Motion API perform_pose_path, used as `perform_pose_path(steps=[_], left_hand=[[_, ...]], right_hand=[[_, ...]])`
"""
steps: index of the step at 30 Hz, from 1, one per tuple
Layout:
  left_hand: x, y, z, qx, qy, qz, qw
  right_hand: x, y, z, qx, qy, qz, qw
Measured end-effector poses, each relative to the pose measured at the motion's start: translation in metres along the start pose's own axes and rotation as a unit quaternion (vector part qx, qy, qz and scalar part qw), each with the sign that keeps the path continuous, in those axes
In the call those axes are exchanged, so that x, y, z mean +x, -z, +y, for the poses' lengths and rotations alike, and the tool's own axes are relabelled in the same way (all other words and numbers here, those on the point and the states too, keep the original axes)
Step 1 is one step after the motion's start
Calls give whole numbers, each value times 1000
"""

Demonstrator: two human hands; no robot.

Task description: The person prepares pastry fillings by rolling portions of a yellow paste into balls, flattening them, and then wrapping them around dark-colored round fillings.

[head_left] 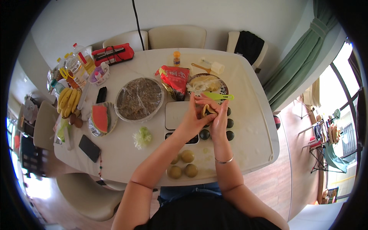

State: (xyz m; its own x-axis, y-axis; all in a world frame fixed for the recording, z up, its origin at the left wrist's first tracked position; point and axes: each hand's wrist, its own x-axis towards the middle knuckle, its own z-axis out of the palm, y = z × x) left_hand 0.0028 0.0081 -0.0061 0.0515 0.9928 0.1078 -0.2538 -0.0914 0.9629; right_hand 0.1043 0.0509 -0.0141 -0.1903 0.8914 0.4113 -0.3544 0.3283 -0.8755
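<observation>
My left hand (194, 118) and my right hand (219, 119) meet above the right half of the table. Between them they cup a yellowish-brown piece of dough (207, 109), its edge folded around something dark; the fingers partly hide it. Below and beside my hands lie several dark round balls (204, 134). Nearer to me sit several smooth yellow-brown dough balls (188, 156). Left of my hands is a flat white kitchen scale (175, 115). Beyond my fingers, a light-green spatula (220, 96) rests by a patterned plate (222, 86) of yellowish dough under plastic film.
A large film-covered bowl (161, 103) of brown filling and a red bag (174, 76) stand left of the plate. Further left are a watermelon piece (100, 119), bananas (69, 101), bottles (78, 71) and a dark phone (89, 148). A crumpled plastic bag (143, 137) lies mid-table.
</observation>
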Motion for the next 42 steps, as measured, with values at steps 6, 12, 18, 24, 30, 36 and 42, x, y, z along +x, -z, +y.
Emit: perform_pose_path(steps=[6,12,18,24,30,36,42], left_hand=[[5,2,-19,65,-60,-6,996],[1,-6,-9,3,0,-43,999],[0,-8,-5,-39,45,-38,998],[-1,-11,-8,-82,2,-23,996],[-1,-2,2,-134,60,-30,989],[1,7,-8,-43,63,-105,992],[-5,-16,-6,-238,86,-29,967]], right_hand=[[-8,-8,-5,226,-78,96,966],[-7,-6,7,-19,55,56,997],[-12,-9,10,21,38,93,995],[-9,-8,-1,314,-91,206,922],[-11,-8,-1,4,34,94,995],[-9,2,4,-70,97,51,991],[-12,-9,1,94,39,189,977]])
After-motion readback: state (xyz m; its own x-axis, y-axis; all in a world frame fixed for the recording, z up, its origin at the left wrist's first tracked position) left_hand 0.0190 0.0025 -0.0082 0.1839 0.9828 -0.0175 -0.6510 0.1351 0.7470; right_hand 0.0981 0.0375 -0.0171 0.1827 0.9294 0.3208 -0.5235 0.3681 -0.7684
